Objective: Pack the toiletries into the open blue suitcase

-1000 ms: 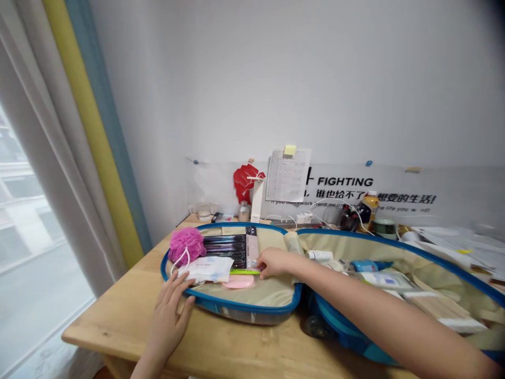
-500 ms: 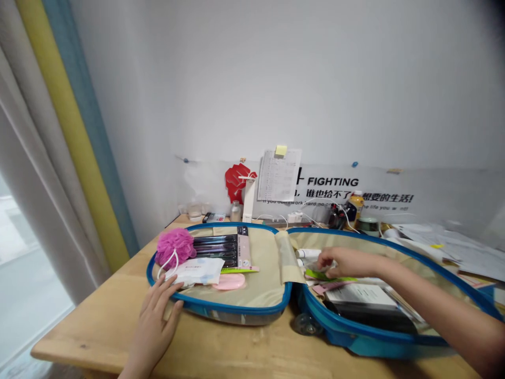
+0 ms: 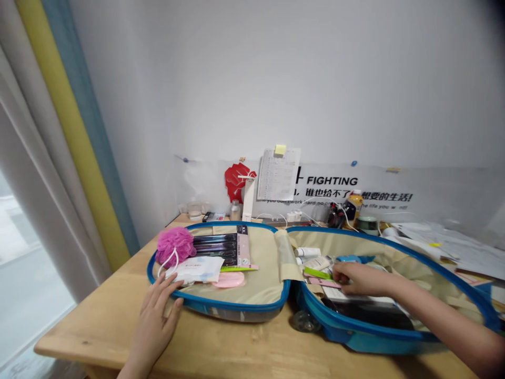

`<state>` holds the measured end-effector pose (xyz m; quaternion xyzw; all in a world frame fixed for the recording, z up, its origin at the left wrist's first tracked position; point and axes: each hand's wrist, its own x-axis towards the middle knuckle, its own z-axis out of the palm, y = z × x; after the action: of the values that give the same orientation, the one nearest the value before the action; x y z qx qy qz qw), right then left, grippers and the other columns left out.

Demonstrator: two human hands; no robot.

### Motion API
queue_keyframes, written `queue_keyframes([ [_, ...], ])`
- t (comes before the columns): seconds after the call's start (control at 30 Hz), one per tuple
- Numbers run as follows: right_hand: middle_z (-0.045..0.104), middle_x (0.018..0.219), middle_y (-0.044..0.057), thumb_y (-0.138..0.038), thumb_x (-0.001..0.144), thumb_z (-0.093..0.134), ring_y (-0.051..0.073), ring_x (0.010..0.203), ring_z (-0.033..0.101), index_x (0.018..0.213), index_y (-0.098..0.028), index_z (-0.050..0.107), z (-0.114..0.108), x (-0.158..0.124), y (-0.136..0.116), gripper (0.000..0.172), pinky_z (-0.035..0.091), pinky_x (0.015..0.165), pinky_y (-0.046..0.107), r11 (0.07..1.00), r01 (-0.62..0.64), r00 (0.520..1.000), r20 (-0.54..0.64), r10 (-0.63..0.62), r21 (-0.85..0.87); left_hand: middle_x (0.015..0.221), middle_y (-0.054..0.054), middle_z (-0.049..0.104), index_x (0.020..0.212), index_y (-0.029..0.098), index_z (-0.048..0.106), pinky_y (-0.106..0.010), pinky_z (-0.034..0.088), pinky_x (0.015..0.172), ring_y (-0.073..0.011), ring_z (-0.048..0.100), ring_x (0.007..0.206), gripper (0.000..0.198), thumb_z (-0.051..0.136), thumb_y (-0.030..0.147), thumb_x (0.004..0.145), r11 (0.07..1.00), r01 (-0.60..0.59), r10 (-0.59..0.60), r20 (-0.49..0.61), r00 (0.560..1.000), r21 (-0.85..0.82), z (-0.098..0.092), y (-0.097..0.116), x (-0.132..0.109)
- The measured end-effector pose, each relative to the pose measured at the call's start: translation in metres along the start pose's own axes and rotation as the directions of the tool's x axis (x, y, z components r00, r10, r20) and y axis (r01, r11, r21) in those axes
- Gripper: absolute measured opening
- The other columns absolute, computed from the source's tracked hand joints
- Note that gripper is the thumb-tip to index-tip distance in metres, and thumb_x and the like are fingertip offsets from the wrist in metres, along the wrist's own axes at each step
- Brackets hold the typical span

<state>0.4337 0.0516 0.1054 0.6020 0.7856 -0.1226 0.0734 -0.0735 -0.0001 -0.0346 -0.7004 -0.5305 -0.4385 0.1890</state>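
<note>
My left hand [image 3: 160, 305] lies with fingers apart on the near left rim of an open blue suitcase [image 3: 236, 310]. Beside its fingertips are a white soft pack [image 3: 199, 269] and a purple bath puff [image 3: 175, 246] with a white cord. Behind the pack lies a carded pack of toothbrushes [image 3: 216, 247], with a pink oval case [image 3: 229, 280] in front. Over the suitcase's right half, my right hand [image 3: 357, 279] has its fingers curled at a green strip [image 3: 317, 273] and a pink strip [image 3: 324, 282]. Whatever its fingertips hold is hidden.
White tubes [image 3: 307, 252], a blue tube [image 3: 355, 259] and a dark box [image 3: 366, 311] lie in the right half. Behind the suitcase stand a bottle [image 3: 355, 202], a glass jar [image 3: 235, 210] and white cables [image 3: 311, 218]. Papers [image 3: 437, 245] cover the desk's back right.
My right hand has moved right and slightly nearer, uncovering the tubes. The green and pink strips lie differently, and the blue tube now shows. My left hand stays in place.
</note>
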Motion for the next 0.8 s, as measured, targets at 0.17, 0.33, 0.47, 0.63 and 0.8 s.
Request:
queue_keyframes([
  [0.17,0.064,0.080,0.007,-0.023,0.060,0.058,0.020,0.072,0.056,0.070,-0.021,0.053,0.008,-0.001,0.002,0.011,0.040,0.066,0.032,0.999,-0.031,0.999,-0.017,0.031,0.025,0.125,-0.008,0.063,0.116,0.025,0.059,-0.050,0.042,0.104,-0.0287,0.048,0.129,0.031,0.046,0.039,0.091,1.000,0.023,-0.023,0.001,1.000,-0.018,0.000,0.000,0.000],
  [0.33,0.062,0.073,0.006,-0.028,0.061,0.060,0.018,0.065,0.055,0.070,-0.021,0.052,0.000,-0.012,0.003,0.013,0.041,0.062,0.031,0.991,-0.053,0.998,0.019,0.051,0.125,0.126,-0.008,0.062,0.115,0.026,0.060,-0.050,0.041,0.106,-0.0286,0.047,0.130,0.031,0.047,0.040,0.091,0.998,0.049,-0.049,0.005,0.999,-0.032,0.000,0.002,0.000],
  [0.47,0.062,0.078,0.005,-0.053,0.081,0.042,0.014,0.060,0.053,0.092,-0.021,0.057,-0.028,-0.023,-0.002,0.037,0.044,0.057,0.027,0.965,-0.035,0.999,0.017,0.032,0.259,0.126,-0.008,0.062,0.115,0.025,0.061,-0.051,0.040,0.106,-0.0285,0.046,0.131,0.031,0.046,0.039,0.091,0.997,0.058,-0.058,0.007,0.998,-0.045,0.001,0.003,0.000],
  [0.63,0.067,0.100,0.006,-0.063,0.086,0.034,0.019,0.082,0.060,0.114,-0.024,0.062,-0.059,-0.012,-0.058,0.055,0.047,0.072,0.031,0.956,0.187,0.975,-0.166,-0.151,0.225,0.127,-0.008,0.062,0.115,0.024,0.061,-0.050,0.041,0.106,-0.0284,0.047,0.130,0.031,0.047,0.039,0.091,0.997,0.066,-0.066,0.009,0.998,-0.037,0.002,0.002,0.000],
  [0.8,0.066,0.117,0.008,-0.036,0.088,0.043,0.021,0.105,0.060,0.116,-0.023,0.066,-0.047,0.033,-0.136,0.038,0.044,0.092,0.033,0.892,0.438,0.896,-0.145,-0.421,0.116,0.126,-0.009,0.062,0.115,0.025,0.060,-0.052,0.042,0.104,-0.0294,0.047,0.130,0.031,0.046,0.038,0.091,0.997,0.061,-0.060,0.016,0.998,-0.036,0.000,0.002,0.000],
])
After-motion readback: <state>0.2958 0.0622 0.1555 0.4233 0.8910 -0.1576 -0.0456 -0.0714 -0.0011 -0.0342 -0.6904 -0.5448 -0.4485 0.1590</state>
